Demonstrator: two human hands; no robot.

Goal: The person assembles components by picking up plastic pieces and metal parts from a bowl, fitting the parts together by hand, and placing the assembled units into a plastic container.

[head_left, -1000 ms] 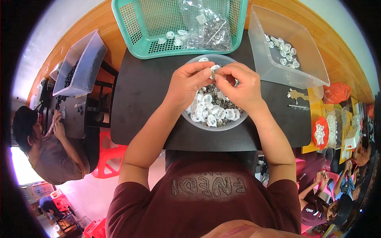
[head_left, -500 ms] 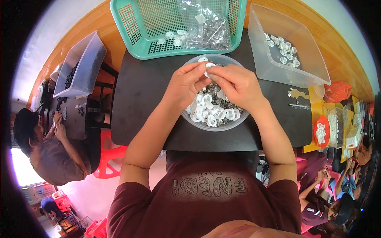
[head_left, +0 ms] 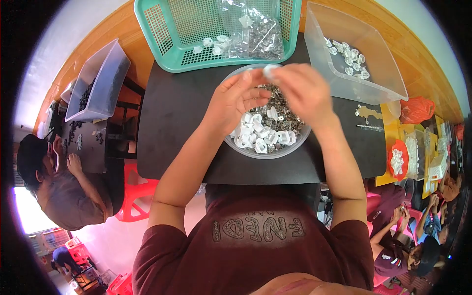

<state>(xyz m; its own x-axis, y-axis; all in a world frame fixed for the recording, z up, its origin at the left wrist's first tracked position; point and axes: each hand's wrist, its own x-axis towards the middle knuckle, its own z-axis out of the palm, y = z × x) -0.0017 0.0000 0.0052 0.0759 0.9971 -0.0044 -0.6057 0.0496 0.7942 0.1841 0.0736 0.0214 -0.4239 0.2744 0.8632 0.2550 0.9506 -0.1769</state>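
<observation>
Over a round clear bowl [head_left: 227, 142] on the dark table, both my hands are raised. My right hand [head_left: 302, 93], blurred by motion, pinches a small white plastic part [head_left: 269, 71] at its fingertips. My left hand [head_left: 237, 98] is just to the left of it, its fingers curved and apart, with nothing seen between them. In the bowl below lie several loose white plastic parts [head_left: 255, 132] at the near left. Small metal pieces [head_left: 281, 105] fill the rest, partly hidden by my hands.
A green basket [head_left: 172, 64] holds white parts and a bag of metal pieces [head_left: 263, 37]. To the right stands a clear bin [head_left: 364, 86] with white parts [head_left: 350, 56]. Left, a person [head_left: 73, 182] sits at another table; other people sit at the right.
My hands have come apart. My right hand has moved slightly up and right with the white plastic part, and my left hand's fingers have loosened from it.
</observation>
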